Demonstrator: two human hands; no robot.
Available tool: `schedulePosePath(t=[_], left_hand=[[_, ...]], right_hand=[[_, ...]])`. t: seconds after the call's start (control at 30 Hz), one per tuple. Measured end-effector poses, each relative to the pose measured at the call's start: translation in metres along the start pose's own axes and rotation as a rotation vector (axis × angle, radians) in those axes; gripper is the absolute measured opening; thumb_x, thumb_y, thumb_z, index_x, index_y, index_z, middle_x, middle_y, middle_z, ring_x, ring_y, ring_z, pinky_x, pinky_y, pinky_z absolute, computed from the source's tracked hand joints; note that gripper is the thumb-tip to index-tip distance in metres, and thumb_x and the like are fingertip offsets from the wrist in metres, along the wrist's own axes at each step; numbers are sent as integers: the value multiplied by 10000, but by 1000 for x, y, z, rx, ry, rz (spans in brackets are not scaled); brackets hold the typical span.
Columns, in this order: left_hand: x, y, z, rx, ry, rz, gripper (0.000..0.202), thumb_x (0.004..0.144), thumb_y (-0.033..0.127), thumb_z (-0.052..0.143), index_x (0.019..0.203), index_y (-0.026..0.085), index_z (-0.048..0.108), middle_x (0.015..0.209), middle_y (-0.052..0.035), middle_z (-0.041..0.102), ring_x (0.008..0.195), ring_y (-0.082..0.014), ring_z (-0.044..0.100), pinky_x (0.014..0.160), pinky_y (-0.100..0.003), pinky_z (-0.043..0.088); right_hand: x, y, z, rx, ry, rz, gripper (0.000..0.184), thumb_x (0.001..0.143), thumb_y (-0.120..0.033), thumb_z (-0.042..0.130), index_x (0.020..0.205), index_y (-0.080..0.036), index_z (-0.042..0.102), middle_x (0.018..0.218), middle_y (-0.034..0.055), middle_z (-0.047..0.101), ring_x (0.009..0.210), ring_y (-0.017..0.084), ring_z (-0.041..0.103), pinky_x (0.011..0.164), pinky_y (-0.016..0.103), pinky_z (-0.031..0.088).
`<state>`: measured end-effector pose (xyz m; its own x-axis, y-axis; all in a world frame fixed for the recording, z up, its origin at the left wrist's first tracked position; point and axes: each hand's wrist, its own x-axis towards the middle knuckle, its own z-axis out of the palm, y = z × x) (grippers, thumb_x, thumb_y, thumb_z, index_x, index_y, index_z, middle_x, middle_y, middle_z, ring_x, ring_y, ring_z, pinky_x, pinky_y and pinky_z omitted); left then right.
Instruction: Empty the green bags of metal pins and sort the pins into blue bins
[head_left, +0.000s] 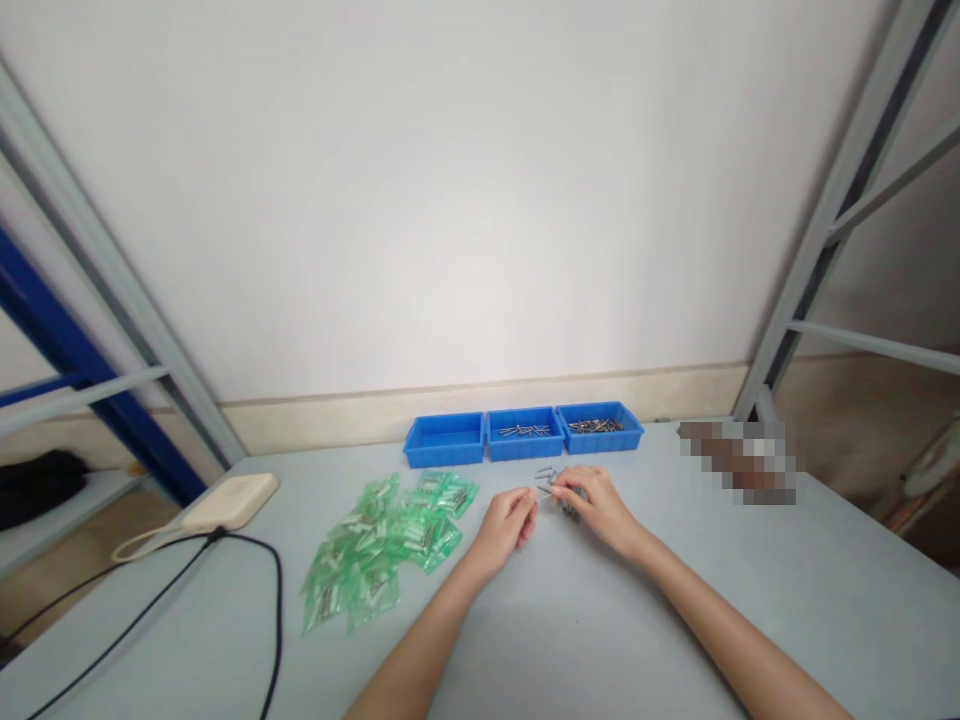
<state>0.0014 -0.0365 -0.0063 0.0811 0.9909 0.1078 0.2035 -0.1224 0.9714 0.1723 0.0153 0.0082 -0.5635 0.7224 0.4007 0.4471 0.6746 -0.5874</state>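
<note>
My left hand (508,527) is closed, with thumb and forefinger pinched at one end of a thin metal screw (545,492). At the screw's other end, the fingers of my right hand (598,503) are pinched too. Whether more screws are inside the left fingers is hidden. Below and behind my right fingers lies a small pile of grey screws (568,511), partly covered by that hand. A few loose screws (545,470) lie just beyond it on the grey table (600,620).
Three blue bins stand along the wall: a left bin (447,458) with nothing visible inside, a middle bin (525,447) with some screws, a right bin (606,441) with many. Green plastic bags (390,540) holding small parts lie left. A white box (231,502) and black cable (279,600) are farther left.
</note>
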Motion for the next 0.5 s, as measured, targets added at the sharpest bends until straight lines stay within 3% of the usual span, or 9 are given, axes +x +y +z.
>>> schedulePosePath(t=[0.17,0.37,0.5], left_hand=[[0,1,0,-32,-28,-19,482,775,626,440,627,170,486,438,49,424,371,-77,375,379,-202,286],[0,3,-1,-47,33,28,420,746,596,520,773,179,486,440,75,436,372,-79,368,369,-189,281],[-1,9,-1,-35,32,35,478,761,629,464,608,175,459,427,57,407,378,-72,350,395,-204,285]], right_hand=[[1,3,1,51,6,-15,338,905,-420,440,732,-204,635,785,22,682,822,191,593,832,325,351],[2,5,0,109,39,-5,246,853,-416,538,792,-211,660,810,30,686,807,197,593,787,311,389],[1,2,2,128,-9,-28,316,885,-410,483,706,-194,629,708,14,646,722,172,574,725,285,392]])
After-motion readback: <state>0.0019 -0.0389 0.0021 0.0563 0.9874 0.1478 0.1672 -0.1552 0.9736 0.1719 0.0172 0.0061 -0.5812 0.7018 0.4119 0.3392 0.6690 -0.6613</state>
